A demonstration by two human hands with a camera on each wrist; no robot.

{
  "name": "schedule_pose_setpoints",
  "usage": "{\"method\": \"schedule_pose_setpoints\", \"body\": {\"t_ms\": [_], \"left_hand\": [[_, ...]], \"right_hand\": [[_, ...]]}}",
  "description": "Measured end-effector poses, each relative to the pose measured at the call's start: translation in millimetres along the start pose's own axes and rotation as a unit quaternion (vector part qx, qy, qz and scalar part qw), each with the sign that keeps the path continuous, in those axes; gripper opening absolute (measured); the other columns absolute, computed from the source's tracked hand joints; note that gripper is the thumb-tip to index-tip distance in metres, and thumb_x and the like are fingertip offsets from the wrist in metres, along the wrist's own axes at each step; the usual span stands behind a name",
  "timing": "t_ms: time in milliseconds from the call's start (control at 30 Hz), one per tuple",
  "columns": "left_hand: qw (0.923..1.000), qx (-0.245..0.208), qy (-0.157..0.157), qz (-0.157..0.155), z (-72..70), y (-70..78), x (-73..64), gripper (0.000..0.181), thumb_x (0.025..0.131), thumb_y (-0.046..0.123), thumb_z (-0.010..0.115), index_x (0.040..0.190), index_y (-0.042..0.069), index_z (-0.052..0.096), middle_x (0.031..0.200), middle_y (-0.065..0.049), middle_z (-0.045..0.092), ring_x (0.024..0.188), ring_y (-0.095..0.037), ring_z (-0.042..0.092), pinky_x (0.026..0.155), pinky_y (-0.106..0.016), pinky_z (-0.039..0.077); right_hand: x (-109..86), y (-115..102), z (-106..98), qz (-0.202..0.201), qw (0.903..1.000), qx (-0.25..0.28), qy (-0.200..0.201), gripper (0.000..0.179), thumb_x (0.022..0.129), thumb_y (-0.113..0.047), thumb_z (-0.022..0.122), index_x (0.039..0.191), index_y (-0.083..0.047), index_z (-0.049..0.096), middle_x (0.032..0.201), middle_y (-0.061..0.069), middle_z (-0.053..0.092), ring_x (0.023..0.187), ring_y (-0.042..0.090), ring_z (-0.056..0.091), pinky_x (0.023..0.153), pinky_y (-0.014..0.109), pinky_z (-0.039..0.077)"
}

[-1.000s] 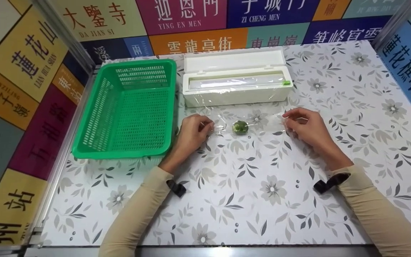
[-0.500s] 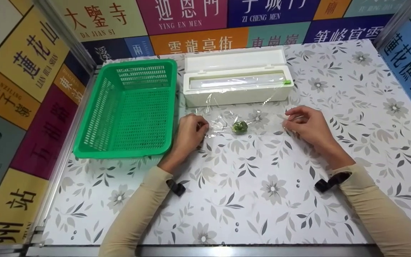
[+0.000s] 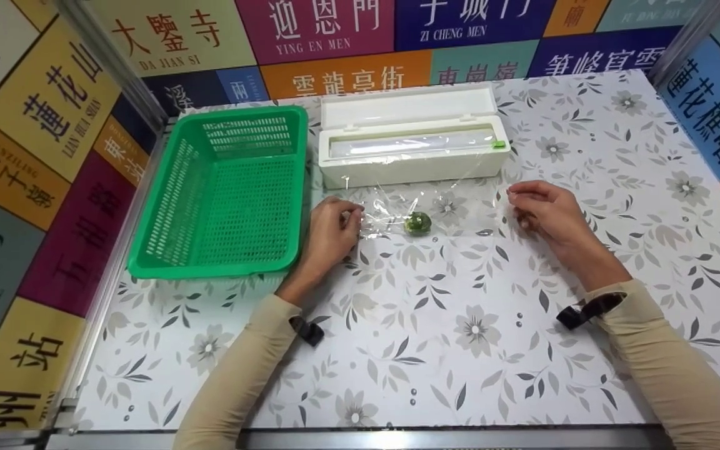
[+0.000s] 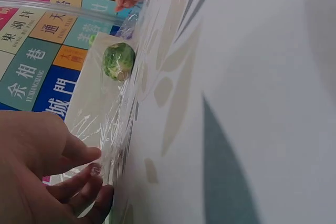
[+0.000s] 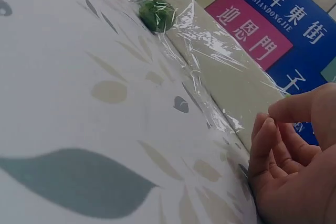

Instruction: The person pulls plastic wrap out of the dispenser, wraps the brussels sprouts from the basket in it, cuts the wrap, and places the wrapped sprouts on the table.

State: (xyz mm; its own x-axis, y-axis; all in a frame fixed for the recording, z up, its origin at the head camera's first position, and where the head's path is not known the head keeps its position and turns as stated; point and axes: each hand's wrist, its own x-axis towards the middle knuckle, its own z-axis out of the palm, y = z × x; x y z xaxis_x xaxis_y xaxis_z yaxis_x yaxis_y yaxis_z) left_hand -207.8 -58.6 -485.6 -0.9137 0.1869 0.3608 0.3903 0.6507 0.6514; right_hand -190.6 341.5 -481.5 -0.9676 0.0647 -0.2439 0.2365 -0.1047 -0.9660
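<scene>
A Brussels sprout (image 3: 418, 223) rests at the middle of a clear sheet of cling film (image 3: 385, 215), drawn forward from the dispenser box. Whether the film passes over or under the sprout is hard to tell. To its left, my left hand (image 3: 334, 232) pinches the film's near left corner; a crumpled bit shows between thumb and fingers in the left wrist view. My right hand (image 3: 550, 212) is at the film's right edge, thumb and index fingertips pressed together at its corner. The right wrist view shows the film's glossy edge reaching close to those fingertips (image 5: 269, 120).
Behind the sprout stands a white cling film box (image 3: 416, 169), lid raised, with the film roll (image 3: 410, 142) inside and a green slider at its right end. A green plastic basket (image 3: 300, 206) stands left, close to my left forearm. Printed panels wall the table's back and sides.
My right hand has shifted a little to the right and slightly away from me. My left hand has edged slightly left, keeping its pinch. The sprout stays nearly in place.
</scene>
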Motion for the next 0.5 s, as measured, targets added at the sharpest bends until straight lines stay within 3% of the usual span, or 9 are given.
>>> {"method": "schedule_pose_setpoints", "body": {"t_ms": [133, 267, 333, 500], "left_hand": [[0.9997, 0.001, 0.022, 0.006, 1.3, 4.3, 1.1, 0.017, 0.102, 0.012, 0.071, 0.106, 0.002, 0.083, 0.107, -0.017, 0.079, 0.102, -0.033, 0.073, 0.093, -0.048, 0.055], [0.9995, 0.002, 0.012, 0.028, 3.5, 13.3, 4.1, 0.016, 0.102, 0.013, 0.07, 0.109, 0.003, 0.081, 0.112, -0.016, 0.078, 0.116, -0.037, 0.068, 0.105, -0.049, 0.051], [0.9989, 0.001, -0.01, 0.045, 5.1, 19.6, 6.7, 0.015, 0.102, 0.014, 0.071, 0.111, 0.004, 0.08, 0.114, -0.014, 0.078, 0.118, -0.035, 0.067, 0.108, -0.047, 0.051], [0.9904, -0.009, -0.097, 0.099, 13.2, 35.2, 14.4, 0.022, 0.101, 0.019, 0.077, 0.119, 0.006, 0.079, 0.12, -0.01, 0.079, 0.12, -0.028, 0.07, 0.109, -0.042, 0.053]], "right_hand": [[-1.8, 1, 15, -0.049, 0.9971, -0.058, 0.007, 0.032, 0.099, -0.017, 0.081, 0.124, 0.0, 0.07, 0.097, -0.001, 0.075, 0.073, 0.011, 0.065, 0.053, 0.02, 0.048], [-4.6, 2, 33, -0.118, 0.9824, -0.144, -0.011, 0.035, 0.1, -0.026, 0.08, 0.124, -0.002, 0.072, 0.103, -0.002, 0.074, 0.082, 0.013, 0.068, 0.061, 0.021, 0.051], [-6.0, 3, 42, -0.149, 0.9703, -0.19, -0.023, 0.035, 0.101, -0.029, 0.079, 0.124, -0.004, 0.073, 0.106, -0.003, 0.075, 0.09, 0.015, 0.07, 0.072, 0.021, 0.055], [-6.9, 2, 64, -0.195, 0.9401, -0.27, -0.071, 0.028, 0.101, -0.026, 0.078, 0.123, -0.008, 0.077, 0.11, 0.004, 0.078, 0.092, 0.018, 0.071, 0.075, 0.023, 0.059]]}}
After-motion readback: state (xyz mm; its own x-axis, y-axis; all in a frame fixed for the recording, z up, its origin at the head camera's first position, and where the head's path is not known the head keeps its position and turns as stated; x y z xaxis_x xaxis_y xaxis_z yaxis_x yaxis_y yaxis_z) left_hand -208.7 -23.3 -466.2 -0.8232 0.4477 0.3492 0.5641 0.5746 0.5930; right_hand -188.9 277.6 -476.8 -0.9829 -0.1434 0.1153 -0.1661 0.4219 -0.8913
